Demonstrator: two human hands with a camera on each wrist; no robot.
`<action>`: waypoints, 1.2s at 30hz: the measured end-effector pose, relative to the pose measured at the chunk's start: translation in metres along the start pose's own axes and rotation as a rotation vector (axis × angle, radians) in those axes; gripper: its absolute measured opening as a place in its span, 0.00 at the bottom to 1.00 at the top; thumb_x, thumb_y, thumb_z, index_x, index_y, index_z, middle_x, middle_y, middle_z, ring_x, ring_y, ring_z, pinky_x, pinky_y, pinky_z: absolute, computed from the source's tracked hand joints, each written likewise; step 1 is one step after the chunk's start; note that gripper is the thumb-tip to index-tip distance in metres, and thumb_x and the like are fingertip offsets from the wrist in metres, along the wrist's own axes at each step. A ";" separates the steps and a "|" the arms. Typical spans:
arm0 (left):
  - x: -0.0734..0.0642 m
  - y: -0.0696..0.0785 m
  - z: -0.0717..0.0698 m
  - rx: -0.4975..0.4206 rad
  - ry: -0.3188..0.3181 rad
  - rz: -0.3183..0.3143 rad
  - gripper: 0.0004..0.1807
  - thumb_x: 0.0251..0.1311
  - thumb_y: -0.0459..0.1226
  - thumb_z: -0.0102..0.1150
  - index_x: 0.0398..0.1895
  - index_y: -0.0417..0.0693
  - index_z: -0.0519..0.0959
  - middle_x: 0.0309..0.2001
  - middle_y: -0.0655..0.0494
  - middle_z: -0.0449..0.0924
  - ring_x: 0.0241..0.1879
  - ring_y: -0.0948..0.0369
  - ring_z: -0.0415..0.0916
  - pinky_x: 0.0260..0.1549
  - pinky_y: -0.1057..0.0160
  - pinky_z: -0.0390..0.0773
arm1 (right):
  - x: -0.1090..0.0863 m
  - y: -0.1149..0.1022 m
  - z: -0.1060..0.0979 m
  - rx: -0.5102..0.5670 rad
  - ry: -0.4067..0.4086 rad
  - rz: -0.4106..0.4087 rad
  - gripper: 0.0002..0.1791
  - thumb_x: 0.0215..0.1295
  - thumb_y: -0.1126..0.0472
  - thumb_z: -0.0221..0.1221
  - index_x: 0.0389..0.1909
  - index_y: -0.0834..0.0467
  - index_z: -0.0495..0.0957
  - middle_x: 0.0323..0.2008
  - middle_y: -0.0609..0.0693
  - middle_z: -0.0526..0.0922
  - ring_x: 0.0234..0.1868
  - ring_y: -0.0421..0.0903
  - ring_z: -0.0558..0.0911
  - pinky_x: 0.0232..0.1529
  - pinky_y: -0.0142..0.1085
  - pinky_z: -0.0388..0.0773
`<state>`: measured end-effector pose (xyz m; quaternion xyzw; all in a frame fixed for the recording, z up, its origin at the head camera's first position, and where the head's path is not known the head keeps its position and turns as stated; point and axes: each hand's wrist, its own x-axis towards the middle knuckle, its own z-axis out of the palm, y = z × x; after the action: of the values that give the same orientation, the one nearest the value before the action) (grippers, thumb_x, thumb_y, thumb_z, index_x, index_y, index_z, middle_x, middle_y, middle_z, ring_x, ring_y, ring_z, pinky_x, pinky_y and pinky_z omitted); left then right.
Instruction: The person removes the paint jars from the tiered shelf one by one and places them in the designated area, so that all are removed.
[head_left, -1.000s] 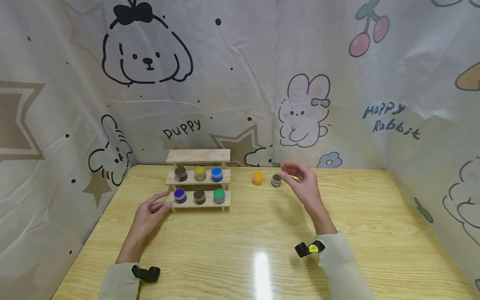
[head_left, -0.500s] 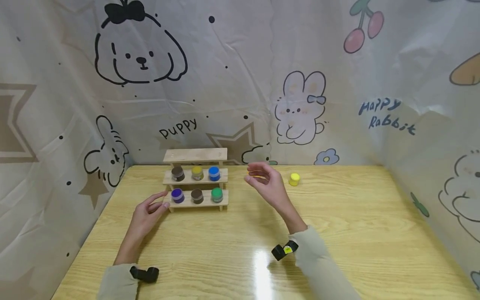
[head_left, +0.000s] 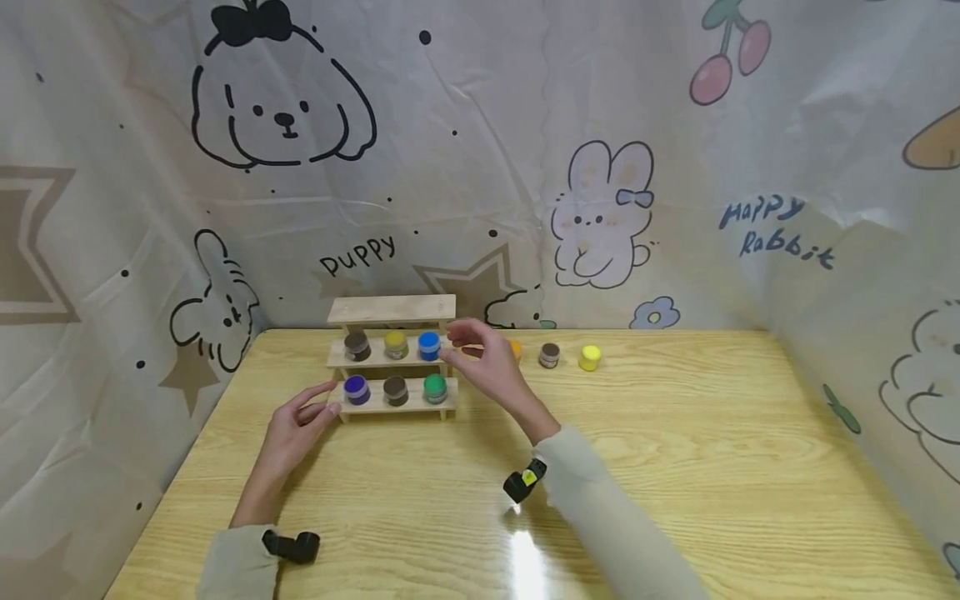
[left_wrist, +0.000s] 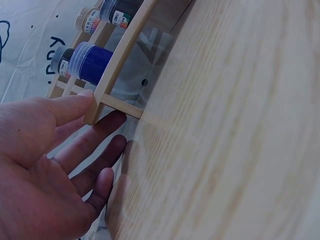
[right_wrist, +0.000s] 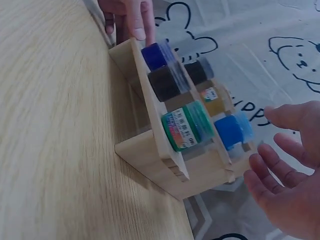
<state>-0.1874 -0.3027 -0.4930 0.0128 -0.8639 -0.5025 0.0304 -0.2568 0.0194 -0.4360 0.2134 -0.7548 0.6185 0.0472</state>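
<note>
A stepped wooden rack (head_left: 392,308) stands at the table's back left, small lidded paint jars on its two lower steps. My left hand (head_left: 296,433) holds the left end of the lowest step, thumb at the corner and fingers behind it. My right hand (head_left: 491,367) is at the rack's right end, fingers spread and holding nothing, fingertips close to the blue jar (head_left: 429,346). Beside that are a yellow-ochre jar (head_left: 396,344) and a dark jar (head_left: 357,345). The lowest step carries purple (head_left: 357,389), brown (head_left: 395,390) and green (head_left: 435,388) jars.
Right of the rack, an orange jar (head_left: 516,350), partly behind my right hand, a dark grey jar (head_left: 550,355) and a yellow jar (head_left: 590,357) stand on the wooden table (head_left: 712,442). A printed cloth (head_left: 465,183) hangs close behind the rack.
My right hand has moved left, from beside the yellow jar past the dark grey and orange jars to the rack's right end. The left hand and the jars keep their places.
</note>
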 end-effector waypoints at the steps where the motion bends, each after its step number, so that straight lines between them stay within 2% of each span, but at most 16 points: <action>1: 0.000 0.000 0.000 -0.001 0.001 -0.001 0.27 0.75 0.44 0.58 0.73 0.44 0.71 0.58 0.34 0.81 0.58 0.44 0.80 0.45 0.80 0.69 | 0.002 0.001 0.002 -0.013 -0.003 -0.003 0.21 0.66 0.66 0.69 0.58 0.68 0.78 0.52 0.65 0.82 0.54 0.61 0.81 0.59 0.55 0.76; 3: 0.000 0.000 0.000 -0.003 0.002 0.000 0.27 0.75 0.44 0.58 0.73 0.45 0.71 0.58 0.34 0.81 0.57 0.47 0.80 0.45 0.80 0.69 | 0.006 0.002 0.007 -0.043 -0.008 -0.006 0.22 0.66 0.66 0.69 0.58 0.68 0.78 0.52 0.63 0.83 0.53 0.59 0.81 0.59 0.53 0.77; 6: 0.000 0.000 0.000 -0.011 0.003 -0.003 0.27 0.75 0.44 0.59 0.73 0.45 0.72 0.58 0.35 0.81 0.54 0.58 0.82 0.45 0.80 0.70 | 0.012 0.007 0.013 -0.098 -0.004 -0.006 0.22 0.65 0.65 0.70 0.58 0.66 0.79 0.50 0.58 0.83 0.51 0.54 0.82 0.57 0.47 0.79; 10: 0.000 0.000 -0.001 -0.024 0.005 -0.001 0.27 0.75 0.44 0.59 0.73 0.45 0.72 0.58 0.35 0.81 0.48 0.74 0.78 0.45 0.80 0.71 | 0.016 0.006 0.018 -0.138 -0.024 0.002 0.23 0.64 0.65 0.71 0.58 0.67 0.79 0.51 0.59 0.82 0.52 0.56 0.81 0.57 0.46 0.79; 13: 0.000 0.000 0.000 -0.037 0.005 0.001 0.27 0.75 0.43 0.59 0.73 0.44 0.72 0.58 0.34 0.80 0.46 0.78 0.77 0.45 0.79 0.71 | 0.018 0.006 0.021 -0.168 -0.031 -0.001 0.23 0.64 0.65 0.71 0.58 0.68 0.79 0.51 0.59 0.82 0.51 0.56 0.82 0.55 0.46 0.79; 16: 0.000 0.000 0.000 -0.036 0.003 -0.001 0.27 0.75 0.43 0.59 0.73 0.44 0.72 0.58 0.34 0.80 0.47 0.75 0.78 0.45 0.79 0.71 | 0.019 0.007 0.022 -0.203 -0.031 0.002 0.22 0.63 0.65 0.71 0.56 0.67 0.79 0.49 0.58 0.83 0.49 0.54 0.83 0.53 0.44 0.80; 20: -0.001 0.001 0.001 -0.018 0.005 -0.008 0.27 0.75 0.43 0.59 0.73 0.44 0.72 0.58 0.35 0.81 0.52 0.65 0.80 0.45 0.80 0.70 | 0.021 0.008 0.024 -0.241 -0.035 0.021 0.20 0.63 0.64 0.72 0.54 0.64 0.81 0.48 0.56 0.84 0.47 0.50 0.83 0.51 0.40 0.80; 23: 0.000 0.002 0.002 -0.017 0.007 0.000 0.27 0.75 0.43 0.59 0.73 0.43 0.72 0.58 0.34 0.81 0.54 0.59 0.81 0.45 0.80 0.70 | 0.021 0.009 0.023 -0.242 -0.034 0.025 0.19 0.64 0.63 0.71 0.53 0.63 0.81 0.47 0.55 0.84 0.46 0.49 0.83 0.50 0.38 0.79; 26: 0.000 0.003 0.001 -0.021 0.011 0.014 0.27 0.75 0.42 0.59 0.72 0.42 0.72 0.57 0.33 0.81 0.53 0.58 0.82 0.44 0.79 0.71 | 0.021 0.008 0.022 -0.212 -0.031 0.018 0.18 0.64 0.63 0.71 0.53 0.63 0.81 0.46 0.55 0.84 0.46 0.49 0.83 0.51 0.38 0.79; 32: -0.001 0.003 0.001 -0.027 0.008 0.012 0.26 0.75 0.41 0.59 0.72 0.42 0.72 0.57 0.33 0.81 0.55 0.52 0.82 0.44 0.79 0.71 | 0.013 0.007 0.016 -0.126 -0.016 -0.008 0.21 0.63 0.65 0.71 0.55 0.65 0.80 0.48 0.57 0.82 0.48 0.52 0.83 0.54 0.46 0.80; 36: 0.000 0.002 0.000 -0.020 -0.001 0.008 0.26 0.75 0.41 0.59 0.72 0.41 0.72 0.57 0.33 0.81 0.53 0.58 0.82 0.44 0.78 0.72 | 0.006 0.007 0.009 -0.085 -0.002 -0.006 0.21 0.63 0.66 0.71 0.56 0.66 0.81 0.50 0.58 0.83 0.51 0.55 0.83 0.56 0.50 0.79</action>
<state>-0.1874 -0.3015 -0.4913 0.0090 -0.8590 -0.5109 0.0320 -0.2633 0.0099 -0.4421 0.2141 -0.7799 0.5854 0.0570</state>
